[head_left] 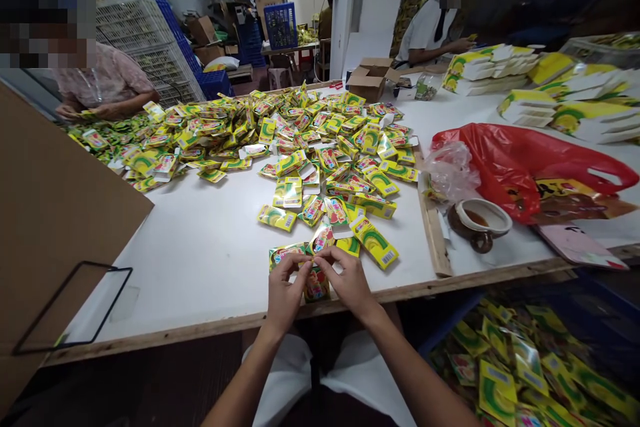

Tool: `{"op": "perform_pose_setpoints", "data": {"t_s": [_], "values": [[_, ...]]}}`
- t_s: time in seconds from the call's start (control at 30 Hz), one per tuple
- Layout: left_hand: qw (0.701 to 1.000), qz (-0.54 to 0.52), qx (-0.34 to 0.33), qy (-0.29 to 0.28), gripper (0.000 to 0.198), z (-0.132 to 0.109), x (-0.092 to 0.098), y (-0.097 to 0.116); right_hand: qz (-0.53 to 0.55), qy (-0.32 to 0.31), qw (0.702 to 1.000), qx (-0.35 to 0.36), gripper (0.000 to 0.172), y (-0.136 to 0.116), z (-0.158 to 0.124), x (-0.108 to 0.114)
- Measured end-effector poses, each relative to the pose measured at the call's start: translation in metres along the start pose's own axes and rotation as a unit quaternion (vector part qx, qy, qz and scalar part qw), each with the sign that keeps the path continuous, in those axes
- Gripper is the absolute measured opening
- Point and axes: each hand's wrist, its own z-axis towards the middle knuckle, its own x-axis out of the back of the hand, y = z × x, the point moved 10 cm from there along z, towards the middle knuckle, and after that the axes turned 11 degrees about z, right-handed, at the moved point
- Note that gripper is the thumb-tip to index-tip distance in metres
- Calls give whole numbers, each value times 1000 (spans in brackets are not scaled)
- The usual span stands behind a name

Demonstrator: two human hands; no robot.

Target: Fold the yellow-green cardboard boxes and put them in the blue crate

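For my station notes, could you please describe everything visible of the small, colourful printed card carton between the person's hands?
The small green, red and yellow carton looks like thin, glossy card, with lettering facing the camera. The left hand and right hand touch its upper end, hiding whether it is closed. It is by the near edge of the white tabletop.

Glossy card boxes (375, 243); rough wood strip (434, 233); shiny plastic bag (505, 153).

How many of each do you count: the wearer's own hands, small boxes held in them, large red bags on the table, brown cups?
Hands: 2 (left hand, right hand)
Held box: 1
Red bag: 1
Brown cup: 1
Total: 5
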Motion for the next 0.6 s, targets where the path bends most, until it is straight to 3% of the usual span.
{"op": "perform_pose_setpoints", "data": {"t_s": [0.17,0.23,0.3,0.4,0.47,0.53,0.6], "values": [[1000,-5,-23,-17,16,-10,-3,-4,39,-19,999,15,11,7,-10,-11],[999,6,-32,-39,19,-13,-2,-2,32,-12,999,18,13,2,-17,-1],[998,26,-40,-32,28,-12,9,-1,-5,21,1000,12,14,-10,-29,34],[990,132,-50,23,43,0,36,-4,-154,67,985,-49,17,-25,-55,123],[970,230,-76,3,50,14,37,-7,-277,72,956,-65,19,-36,-71,175],[945,299,-109,-72,59,25,22,-11,-324,69,940,-78,24,-41,-80,200],[925,339,-118,-125,64,30,10,-16,-287,59,951,-98,24,-36,-80,188]]}}
